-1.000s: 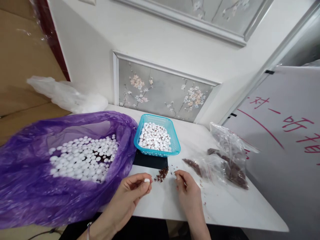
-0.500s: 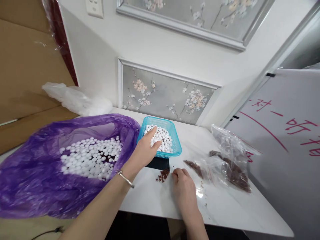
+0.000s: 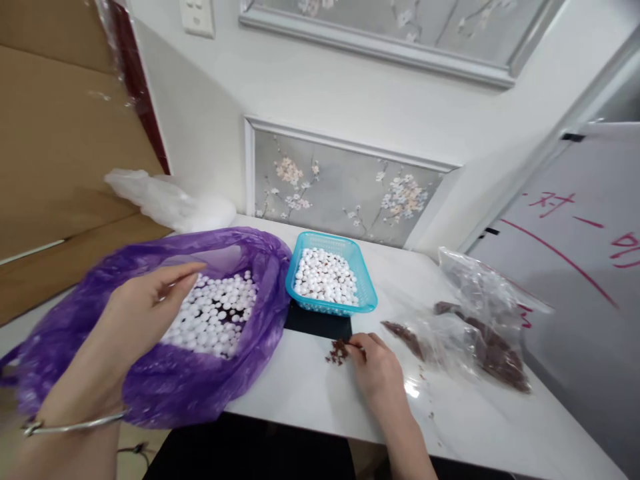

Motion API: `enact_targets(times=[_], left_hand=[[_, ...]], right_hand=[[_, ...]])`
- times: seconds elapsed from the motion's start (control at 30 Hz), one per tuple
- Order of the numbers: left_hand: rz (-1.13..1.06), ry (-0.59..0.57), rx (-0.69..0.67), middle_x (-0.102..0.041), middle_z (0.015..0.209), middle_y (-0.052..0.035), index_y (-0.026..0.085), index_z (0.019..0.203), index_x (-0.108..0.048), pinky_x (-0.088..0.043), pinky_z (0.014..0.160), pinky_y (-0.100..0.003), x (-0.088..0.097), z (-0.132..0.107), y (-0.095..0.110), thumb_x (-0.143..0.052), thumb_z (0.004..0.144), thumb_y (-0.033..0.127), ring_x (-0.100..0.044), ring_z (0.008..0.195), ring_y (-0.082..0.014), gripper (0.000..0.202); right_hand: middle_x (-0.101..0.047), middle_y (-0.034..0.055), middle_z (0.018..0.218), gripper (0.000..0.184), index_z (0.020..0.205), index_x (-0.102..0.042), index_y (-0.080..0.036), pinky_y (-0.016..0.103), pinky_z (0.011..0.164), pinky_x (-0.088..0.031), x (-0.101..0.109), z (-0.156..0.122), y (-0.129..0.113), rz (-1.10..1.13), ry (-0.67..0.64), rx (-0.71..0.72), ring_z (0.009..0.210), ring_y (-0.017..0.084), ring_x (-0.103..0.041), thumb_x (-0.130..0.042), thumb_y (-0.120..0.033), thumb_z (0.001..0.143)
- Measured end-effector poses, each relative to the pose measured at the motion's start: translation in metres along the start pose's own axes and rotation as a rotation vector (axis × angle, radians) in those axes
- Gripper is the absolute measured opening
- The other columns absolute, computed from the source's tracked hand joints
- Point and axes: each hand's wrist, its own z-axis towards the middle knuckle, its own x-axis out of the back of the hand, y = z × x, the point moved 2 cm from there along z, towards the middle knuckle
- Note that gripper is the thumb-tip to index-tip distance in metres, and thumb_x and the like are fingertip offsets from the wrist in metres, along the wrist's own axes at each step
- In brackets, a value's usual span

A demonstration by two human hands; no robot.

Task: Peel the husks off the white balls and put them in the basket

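Observation:
My left hand [image 3: 145, 310] hovers over the open purple plastic bag [image 3: 165, 387] full of small white round beads [image 3: 217, 313], fingers loosely apart and empty. My right hand [image 3: 375, 367] rests on the white table [image 3: 450, 427], its fingertips pinched together at a small pile of reddish-brown bits [image 3: 339, 350]. A turquoise plastic basket [image 3: 367, 303] holding white beads stands on a dark block [image 3: 317, 325] behind the pile.
Clear plastic bags [image 3: 480, 327] with more reddish-brown bits lie at the right. A crumpled white bag [image 3: 165, 200] sits at the back left by cardboard sheets [image 3: 55, 140]. A white board with red writing [image 3: 585, 267] leans at the right.
My left hand carried a white bead to the turquoise basket, let it go there, then swung left over the purple bag. My right hand stayed at the brown pile.

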Motion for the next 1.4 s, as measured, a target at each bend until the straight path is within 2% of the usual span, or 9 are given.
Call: enact_targets(times=[0.1, 0.23, 0.3, 0.5, 0.7, 0.9, 1.1, 1.23, 1.4], left_hand=[[0.023, -0.084, -0.042, -0.073, 0.106, -0.0058, 0.015, 0.107, -0.068, -0.048, 0.083, -0.034, -0.005, -0.006, -0.002, -0.047, 0.081, 0.041, -0.066, 0.093, -0.028, 0.042], [0.187, -0.365, -0.149, -0.074, 0.102, -0.0078, 0.018, 0.1, -0.072, -0.047, 0.083, -0.033, -0.031, -0.017, -0.003, -0.047, 0.081, 0.031, -0.066, 0.093, -0.026, 0.034], [0.293, -0.426, -0.15, -0.074, 0.1, -0.0095, 0.019, 0.099, -0.072, -0.046, 0.083, -0.035, -0.043, -0.021, -0.005, -0.045, 0.082, 0.026, -0.066, 0.094, -0.0268, 0.033], [0.375, -0.429, -0.091, -0.074, 0.092, -0.0129, 0.02, 0.088, -0.073, -0.046, 0.072, -0.038, -0.061, -0.024, -0.006, -0.045, 0.08, 0.024, -0.066, 0.086, -0.0307, 0.03], [0.294, -0.443, -0.15, -0.072, 0.105, -0.0086, 0.022, 0.107, -0.068, -0.045, 0.08, -0.033, -0.052, -0.026, -0.006, -0.044, 0.082, 0.026, -0.065, 0.094, -0.0268, 0.035], [0.282, -0.521, -0.21, -0.072, 0.099, -0.0052, 0.024, 0.093, -0.072, -0.044, 0.078, -0.031, -0.051, -0.036, -0.002, -0.043, 0.08, 0.021, -0.065, 0.087, -0.0239, 0.031], [0.303, -0.493, -0.235, -0.072, 0.093, -0.006, 0.024, 0.088, -0.071, -0.044, 0.074, -0.033, -0.06, -0.037, -0.004, -0.041, 0.082, 0.02, -0.065, 0.083, -0.0248, 0.031], [0.229, -0.366, -0.2, -0.071, 0.096, -0.0098, 0.019, 0.095, -0.071, -0.044, 0.073, -0.034, -0.054, -0.033, -0.005, -0.043, 0.085, 0.029, -0.065, 0.083, -0.0277, 0.031], [-0.225, -0.148, -0.073, -0.071, 0.087, -0.0046, 0.022, 0.086, -0.07, -0.046, 0.067, -0.027, -0.044, -0.039, 0.017, -0.056, 0.081, 0.034, -0.064, 0.078, -0.0222, 0.019]], right_hand=[[-0.061, 0.0028, 0.073, 0.016, 0.071, -0.062, -0.022, 0.029, 0.057, -0.038, -0.003, -0.001, 0.003, 0.014, 0.003, 0.024, 0.062, 0.019, -0.057, -0.049, -0.023, 0.08], [-0.063, 0.0036, 0.076, 0.016, 0.073, -0.062, -0.022, 0.03, 0.057, -0.039, -0.003, -0.005, 0.008, 0.043, 0.007, 0.047, 0.06, 0.019, -0.056, -0.048, -0.026, 0.081], [-0.064, 0.0038, 0.076, 0.017, 0.073, -0.062, -0.022, 0.031, 0.059, -0.041, -0.001, -0.007, 0.007, 0.059, 0.007, 0.061, 0.06, 0.019, -0.057, -0.048, -0.027, 0.082], [-0.064, 0.0054, 0.077, 0.022, 0.075, -0.062, -0.02, 0.03, 0.061, -0.046, 0.005, -0.009, 0.002, 0.12, 0.022, 0.075, 0.063, 0.018, -0.058, -0.047, -0.032, 0.085], [-0.067, 0.0072, 0.089, 0.018, 0.072, -0.057, -0.021, 0.028, 0.061, -0.05, 0.005, -0.015, -0.004, 0.193, 0.062, 0.033, 0.071, 0.017, -0.061, -0.046, -0.029, 0.084], [-0.069, 0.0083, 0.085, 0.014, 0.066, -0.055, -0.021, 0.028, 0.053, -0.046, 0.001, -0.019, -0.011, 0.252, 0.108, -0.044, 0.053, 0.014, -0.055, -0.05, -0.03, 0.077], [-0.065, 0.0025, 0.067, 0.012, 0.072, -0.054, -0.022, 0.028, 0.056, -0.045, 0.001, -0.016, -0.013, 0.305, 0.092, -0.077, 0.054, 0.016, -0.055, -0.052, -0.032, 0.078], [-0.067, 0.0029, 0.077, 0.017, 0.092, -0.058, -0.02, 0.028, 0.063, -0.047, 0.001, -0.015, -0.008, 0.394, 0.044, -0.088, 0.067, 0.017, -0.061, -0.05, -0.03, 0.082], [-0.065, 0.0044, 0.08, 0.018, 0.086, -0.065, -0.019, 0.03, 0.067, -0.049, -0.002, -0.015, -0.003, 0.535, 0.004, -0.093, 0.071, 0.018, -0.061, -0.053, -0.031, 0.083]])
